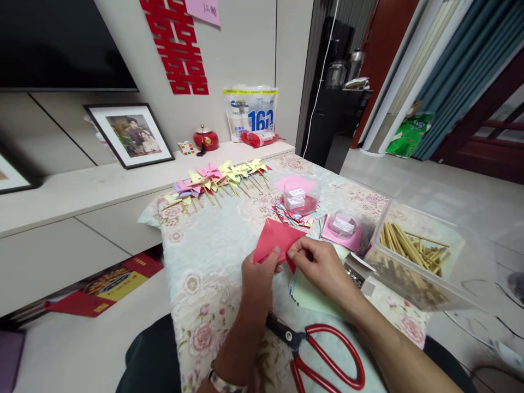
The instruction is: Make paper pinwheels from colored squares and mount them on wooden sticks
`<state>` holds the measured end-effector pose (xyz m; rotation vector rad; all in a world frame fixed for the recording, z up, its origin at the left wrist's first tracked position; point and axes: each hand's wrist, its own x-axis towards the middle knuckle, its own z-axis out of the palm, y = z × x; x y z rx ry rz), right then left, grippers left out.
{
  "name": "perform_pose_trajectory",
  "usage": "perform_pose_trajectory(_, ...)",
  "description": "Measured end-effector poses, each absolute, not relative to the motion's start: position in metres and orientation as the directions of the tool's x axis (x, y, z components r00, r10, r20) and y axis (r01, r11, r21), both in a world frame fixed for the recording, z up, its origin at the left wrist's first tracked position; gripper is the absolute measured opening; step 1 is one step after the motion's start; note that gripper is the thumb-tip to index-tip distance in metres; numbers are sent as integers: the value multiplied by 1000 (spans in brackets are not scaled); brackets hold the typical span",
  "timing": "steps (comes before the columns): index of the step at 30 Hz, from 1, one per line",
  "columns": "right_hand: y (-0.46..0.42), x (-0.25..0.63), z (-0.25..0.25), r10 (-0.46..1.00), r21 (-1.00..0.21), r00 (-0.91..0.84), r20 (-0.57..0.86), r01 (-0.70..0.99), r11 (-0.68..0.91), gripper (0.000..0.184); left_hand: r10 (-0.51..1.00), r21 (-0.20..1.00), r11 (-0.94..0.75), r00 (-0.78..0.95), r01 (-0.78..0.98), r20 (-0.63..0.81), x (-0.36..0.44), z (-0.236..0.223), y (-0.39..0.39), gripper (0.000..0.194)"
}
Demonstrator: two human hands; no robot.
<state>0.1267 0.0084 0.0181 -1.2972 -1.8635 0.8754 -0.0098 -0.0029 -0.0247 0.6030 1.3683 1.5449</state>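
Observation:
Between both hands is a folded sheet of red paper (278,237), held above the floral tablecloth. My left hand (262,270) grips its lower left side, thumb on top. The fingers of my right hand (315,262) pinch its right edge. Beneath the right hand and forearm lies a stack of coloured paper (311,297), pale green on top. Red-handled scissors (303,341) rest close to my body, their blades partly hidden by my left forearm. Just right of my right hand, a small open box (358,273) contains shiny metal pieces.
Paper pinwheels (223,177) on sticks lie at the table's far left. A clear plastic bin (380,256) of wooden sticks stands at the right. Two round clear containers (301,196) sit on coloured papers. A framed photo (131,134) leans on the cabinet behind.

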Motion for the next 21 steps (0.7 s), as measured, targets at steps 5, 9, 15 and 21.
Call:
perform_pose_trajectory(5, 10, 120, 6, 962, -834, -247, 116, 502, 229, 16, 883, 926, 71, -409, -370, -231, -7, -26, -4, 21)
perform_pose_trajectory(9, 11, 120, 4, 968, -853, -231, 98, 482, 201, 17, 898, 915, 71, -375, -397, -232, -5, -24, -5, 23)
perform_pose_trajectory(15, 11, 119, 5, 973, -864, -210, 96, 467, 186, 20, 901, 907, 85, -357, -412, -246, -3, -18, -8, 22)
perform_pose_trajectory(21, 11, 119, 3, 971, -861, -202, 127, 463, 209, 18, 908, 886, 111, -318, -449, -275, 0, -17, -7, 24)
